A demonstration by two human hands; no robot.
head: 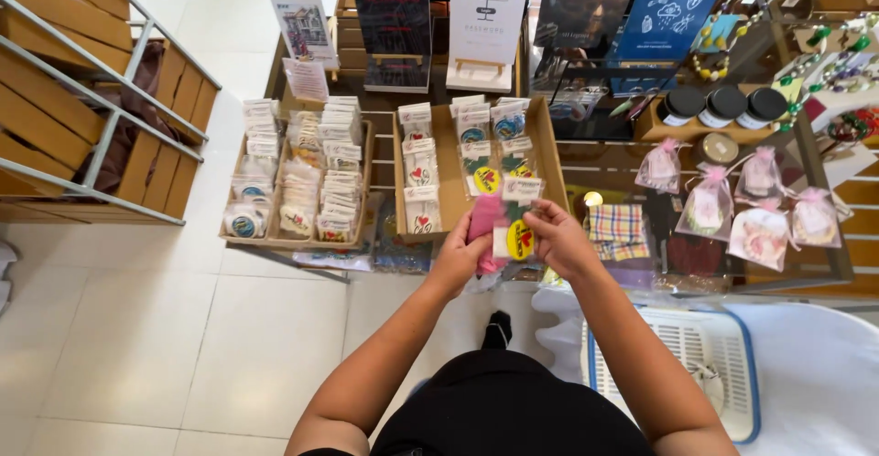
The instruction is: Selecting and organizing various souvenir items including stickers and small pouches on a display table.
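Left hand (455,256): just below the middle of the frame, fingers curled shut around a pink cloth piece (482,219), with its thumb side against the packet next to it.
Right hand (557,236): just right of centre, fingertips pinched closed on the top of a small clear packet (518,233) showing a round yellow badge with red on it.
Held things: the pink cloth piece and the packet touch, both lifted just in front of the near edge of the cardboard tray.
Cardboard tray (450,190): centre of the frame, on the display table; rows of similar carded packets stand in it, some with hearts, some with yellow rounds.
Left tray (232,233): left of centre, packed with stacked small packets and round badges.
Organza pouches (759,232): right of the frame, pink and tied, lying on the glass top.
Black-lidded jars (723,103): upper right, three in a row.
Signs (484,16): top centre, upright on small easels.
White basket (696,351): lower right, blue-rimmed, beside the right forearm.
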